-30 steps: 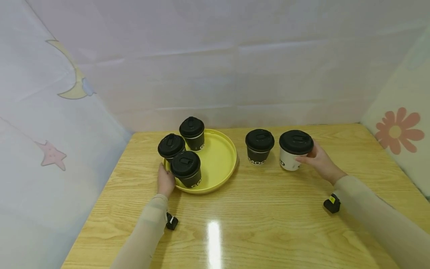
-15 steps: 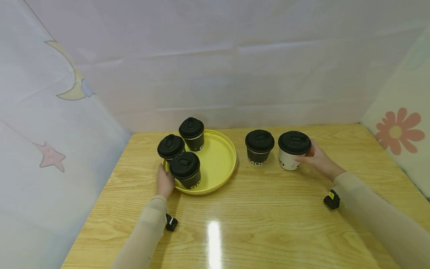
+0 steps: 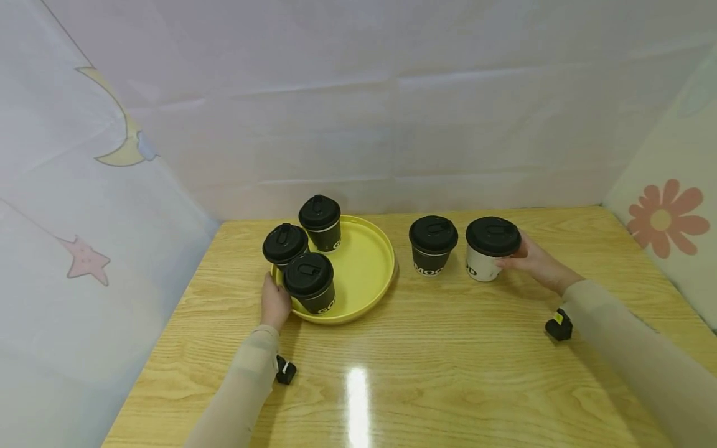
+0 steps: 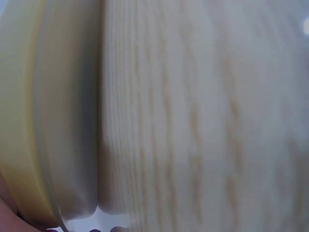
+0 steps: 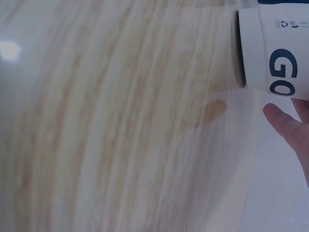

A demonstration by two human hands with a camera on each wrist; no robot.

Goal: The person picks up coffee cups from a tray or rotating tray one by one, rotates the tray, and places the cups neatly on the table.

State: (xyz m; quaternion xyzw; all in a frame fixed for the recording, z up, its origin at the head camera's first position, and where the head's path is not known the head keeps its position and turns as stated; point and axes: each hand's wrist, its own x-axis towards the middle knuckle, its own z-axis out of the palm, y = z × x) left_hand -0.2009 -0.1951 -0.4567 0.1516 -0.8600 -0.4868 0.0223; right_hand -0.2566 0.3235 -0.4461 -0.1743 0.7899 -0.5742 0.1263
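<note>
Gripping the white paper cup (image 3: pixel 490 250) with the right hand (image 3: pixel 539 264), thumb on its near side; cup upright at far right, can't tell if lifted. Black lidded cup (image 3: pixel 433 246) stands just left of it on the wooden surface (image 3: pixel 426 367). Left hand (image 3: pixel 275 303) touches the left near edge of the yellow round tray (image 3: pixel 366 264); can't tell how tight that grip is. Three black cups (image 3: pixel 310 283) sit upright along the tray's left side.

Your wood-grain counter (image 3: pixel 437 361) bears a round yellow tray (image 3: pixel 364 267) and an upright black cup (image 3: pixel 432 246); whether the white cup (image 3: pixel 488 252) touches it is unclear.
</note>
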